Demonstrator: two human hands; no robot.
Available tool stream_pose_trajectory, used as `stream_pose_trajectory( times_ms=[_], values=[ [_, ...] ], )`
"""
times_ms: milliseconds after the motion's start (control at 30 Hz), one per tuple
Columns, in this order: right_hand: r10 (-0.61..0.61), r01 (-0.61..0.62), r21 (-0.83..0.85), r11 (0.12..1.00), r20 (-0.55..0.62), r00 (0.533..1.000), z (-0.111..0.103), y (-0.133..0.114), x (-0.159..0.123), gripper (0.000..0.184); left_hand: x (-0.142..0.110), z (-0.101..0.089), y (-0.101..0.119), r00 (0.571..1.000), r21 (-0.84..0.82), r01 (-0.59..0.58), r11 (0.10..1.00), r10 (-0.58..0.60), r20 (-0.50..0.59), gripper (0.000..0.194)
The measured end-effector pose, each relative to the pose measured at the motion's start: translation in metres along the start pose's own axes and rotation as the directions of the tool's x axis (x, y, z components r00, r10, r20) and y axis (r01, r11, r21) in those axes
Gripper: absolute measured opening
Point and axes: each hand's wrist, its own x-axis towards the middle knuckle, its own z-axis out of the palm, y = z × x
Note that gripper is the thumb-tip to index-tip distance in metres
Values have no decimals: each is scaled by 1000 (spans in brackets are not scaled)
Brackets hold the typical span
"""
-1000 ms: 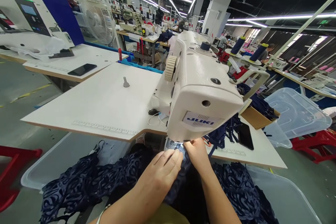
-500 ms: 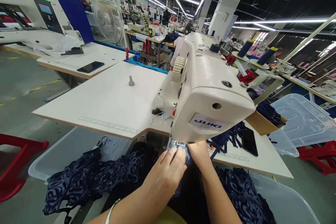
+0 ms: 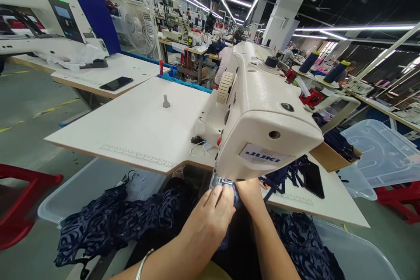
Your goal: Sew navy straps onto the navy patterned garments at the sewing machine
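Observation:
A white JUKI sewing machine [image 3: 259, 113] stands on a white table [image 3: 141, 127] in front of me. Dark navy patterned fabric [image 3: 131, 221] trails from under the machine head down over my lap and into a clear bin on the left. My left hand [image 3: 211, 218] rests on the fabric just below the needle area, fingers curled and pinching the cloth. My right hand [image 3: 251, 194] is tucked under the machine head, holding the same fabric; its fingertips are hidden by the machine.
A black phone [image 3: 313, 179] and navy straps [image 3: 282, 175] lie on the table's right side, beside a cardboard box [image 3: 331, 157]. Clear plastic bins [image 3: 380, 148] and red stools [image 3: 19, 210] flank the table. Another JUKI machine [image 3: 49, 17], a fan [image 3: 141, 30] and a phone [image 3: 116, 83] sit at back left.
Both hands have moved a little further up under the machine head with the fabric. The view has shifted slightly, so the table sits further right.

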Motion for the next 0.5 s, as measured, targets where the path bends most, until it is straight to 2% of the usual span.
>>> stream_pose_trajectory(
  times_ms=[367, 500],
  values=[
    [-5, 5, -29, 1000, 16, 1000, 2, 0, 0, 33, -2, -1, -1, 996, 35, 84, 996, -85, 0, 32],
    [-36, 36, -16, 999, 32, 999, 2, 0, 0, 33, -2, 0, -2, 998, 10, 68, 998, -68, -1, 32]
  ],
)
